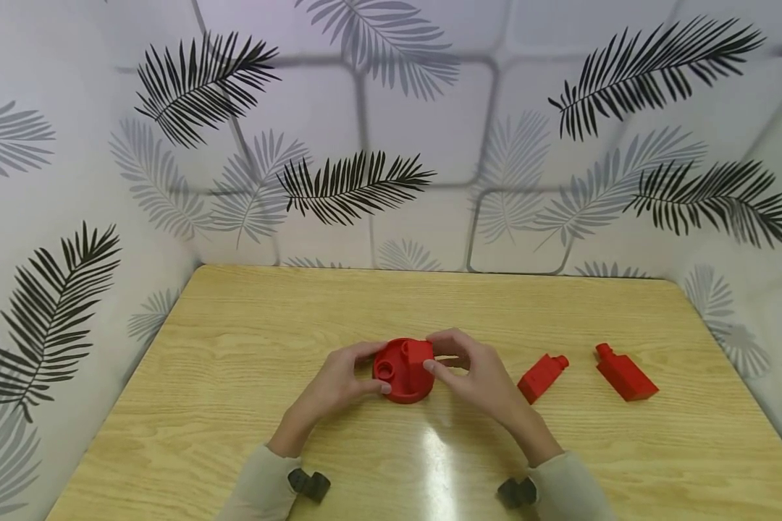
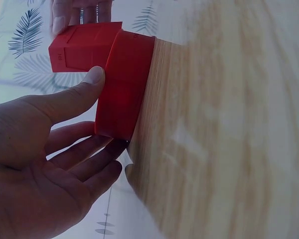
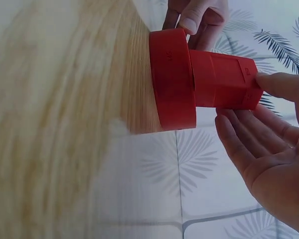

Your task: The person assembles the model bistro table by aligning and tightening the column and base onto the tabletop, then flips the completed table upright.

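A round red base (image 1: 402,397), like a shallow dish with short ring-shaped sockets inside, lies on the wooden table. My left hand (image 1: 334,380) grips its rim from the left, thumb at the near side and fingers on the far side. On the base's right part stands a red angular block (image 1: 420,353), upright, its lower end down inside the rim. My right hand (image 1: 478,369) holds this block between thumb and fingers. In the right wrist view the block (image 3: 224,79) rises out of the base (image 3: 173,84); how deep it sits is hidden.
To the right, two more red blocks with round necks lie on the table: one nearer (image 1: 539,378) and one farther right (image 1: 628,378). Leaf-patterned walls (image 1: 423,224) stand along the table's back and sides.
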A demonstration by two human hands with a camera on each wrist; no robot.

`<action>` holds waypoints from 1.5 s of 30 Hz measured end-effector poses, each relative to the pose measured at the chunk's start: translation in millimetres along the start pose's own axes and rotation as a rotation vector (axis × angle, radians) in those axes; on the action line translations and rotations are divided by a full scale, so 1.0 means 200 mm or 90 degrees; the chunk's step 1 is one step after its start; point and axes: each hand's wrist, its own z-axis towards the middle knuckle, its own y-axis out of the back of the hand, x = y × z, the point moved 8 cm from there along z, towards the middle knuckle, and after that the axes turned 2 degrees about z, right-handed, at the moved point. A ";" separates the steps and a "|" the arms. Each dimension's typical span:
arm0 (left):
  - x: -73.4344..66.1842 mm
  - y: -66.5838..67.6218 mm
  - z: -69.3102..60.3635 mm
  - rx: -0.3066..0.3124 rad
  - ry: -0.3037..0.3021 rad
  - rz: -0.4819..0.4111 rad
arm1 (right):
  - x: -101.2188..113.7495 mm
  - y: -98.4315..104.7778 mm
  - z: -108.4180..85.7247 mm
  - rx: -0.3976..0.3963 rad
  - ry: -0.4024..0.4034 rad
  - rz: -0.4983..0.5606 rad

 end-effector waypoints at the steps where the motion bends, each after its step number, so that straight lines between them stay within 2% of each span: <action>1: 0.00 0.00 0.00 0.000 0.001 0.001 | 0.00 0.01 0.00 -0.003 -0.006 0.005; 4: 0.01 0.00 -0.01 0.002 0.006 0.004 | 0.00 0.02 0.00 0.000 -0.010 -0.010; 8: 0.00 0.00 -0.01 0.004 0.006 0.002 | 0.00 0.01 -0.01 0.026 -0.001 -0.042; 14: 0.00 0.00 -0.01 0.005 0.000 -0.001 | 0.02 0.03 -0.02 0.072 0.010 -0.021; 22: 0.00 0.00 -0.01 0.008 -0.004 0.001 | 0.02 0.04 -0.04 0.066 0.016 -0.022; 29: 0.00 0.00 -0.01 0.007 -0.004 -0.004 | 0.04 0.01 -0.04 0.103 0.044 -0.043; 35: 0.00 0.00 0.00 0.006 -0.003 -0.003 | 0.05 0.01 -0.05 0.136 0.050 -0.006; 45: 0.01 0.00 0.00 0.007 0.008 -0.004 | 0.05 0.00 -0.05 0.125 0.057 0.002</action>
